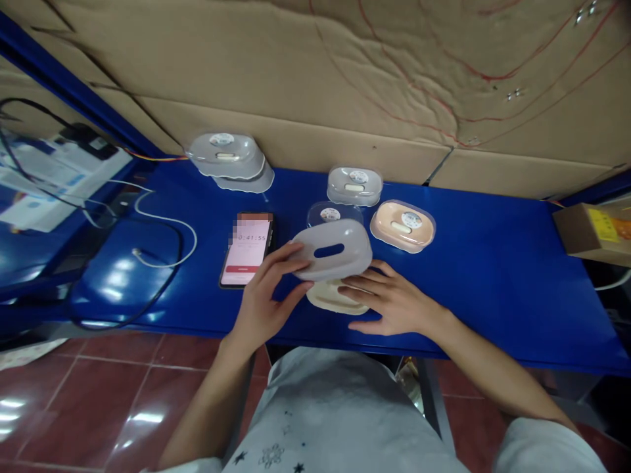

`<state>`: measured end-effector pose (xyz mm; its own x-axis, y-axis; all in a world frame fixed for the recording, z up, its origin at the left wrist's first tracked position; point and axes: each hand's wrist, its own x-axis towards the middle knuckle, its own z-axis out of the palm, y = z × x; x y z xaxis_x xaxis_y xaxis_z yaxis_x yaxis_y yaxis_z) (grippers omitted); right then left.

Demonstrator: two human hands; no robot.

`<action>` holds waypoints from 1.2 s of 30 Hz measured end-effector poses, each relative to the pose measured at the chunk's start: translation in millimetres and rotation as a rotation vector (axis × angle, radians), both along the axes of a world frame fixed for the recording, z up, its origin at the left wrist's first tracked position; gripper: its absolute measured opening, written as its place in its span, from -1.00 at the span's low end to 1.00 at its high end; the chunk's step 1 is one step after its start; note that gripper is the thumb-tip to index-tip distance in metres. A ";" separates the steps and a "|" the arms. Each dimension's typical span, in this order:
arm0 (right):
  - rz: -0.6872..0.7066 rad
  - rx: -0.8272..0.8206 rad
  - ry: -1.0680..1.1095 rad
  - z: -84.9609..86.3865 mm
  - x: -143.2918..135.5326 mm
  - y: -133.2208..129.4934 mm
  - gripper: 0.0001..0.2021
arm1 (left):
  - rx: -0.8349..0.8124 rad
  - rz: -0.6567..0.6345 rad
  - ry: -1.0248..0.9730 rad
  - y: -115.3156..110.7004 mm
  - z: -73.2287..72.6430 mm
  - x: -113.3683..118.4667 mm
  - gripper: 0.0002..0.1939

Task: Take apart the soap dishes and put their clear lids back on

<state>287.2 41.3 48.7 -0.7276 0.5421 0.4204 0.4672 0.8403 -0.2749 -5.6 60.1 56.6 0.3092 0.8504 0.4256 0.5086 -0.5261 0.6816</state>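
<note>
My left hand [269,292] pinches the left end of a grey oval plastic tray with a slot in its middle [352,244], tilted above the table. Below it lies a cream oval dish [325,299], partly covered by the tray and my fingers. My right hand [384,295] has its fingers apart and rests over the right side of the cream dish; whether it grips the dish I cannot tell. Just behind the grey tray, a clear cover with a round label [330,214] is partly hidden.
A peach oval box [397,223] and a grey box [355,186] stand behind my right hand. Stacked grey boxes [229,157] sit at the back left. A phone [246,253] showing a timer and a white cable [170,217] lie left. A cardboard box [576,230] is far right.
</note>
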 end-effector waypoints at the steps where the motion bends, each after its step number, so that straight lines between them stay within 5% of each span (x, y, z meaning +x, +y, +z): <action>1: 0.008 0.054 0.066 1.2 1.5 -2.5 -0.48 | -0.010 -0.035 0.022 -2.8 -1.7 -2.6 -0.69; 6: -0.075 0.230 0.256 10.9 10.5 -17.4 -0.66 | -0.074 -0.194 0.037 -17.1 -9.2 -7.9 -0.67; 12: -0.093 0.222 0.245 5.6 3.3 -7.8 -0.90 | -0.077 -0.288 0.112 -26.7 -20.7 -0.5 -0.68; 18: -0.085 0.178 0.080 4.6 -6.2 0.7 -0.85 | -0.129 -0.294 0.201 -27.9 -22.8 0.1 -0.74; 25: -0.054 0.072 0.116 -4.2 -8.1 5.6 -0.86 | -0.173 -0.232 0.318 -27.7 -32.7 9.9 -0.12; 31: -0.243 -0.084 0.171 -8.6 4.3 15.9 -0.67 | -0.129 -0.203 0.274 -31.4 -32.3 1.3 -0.44; 36: -0.374 -0.215 0.050 -20.5 6.8 30.4 -0.55 | -0.190 -0.087 0.108 -41.2 -25.7 -15.9 -0.48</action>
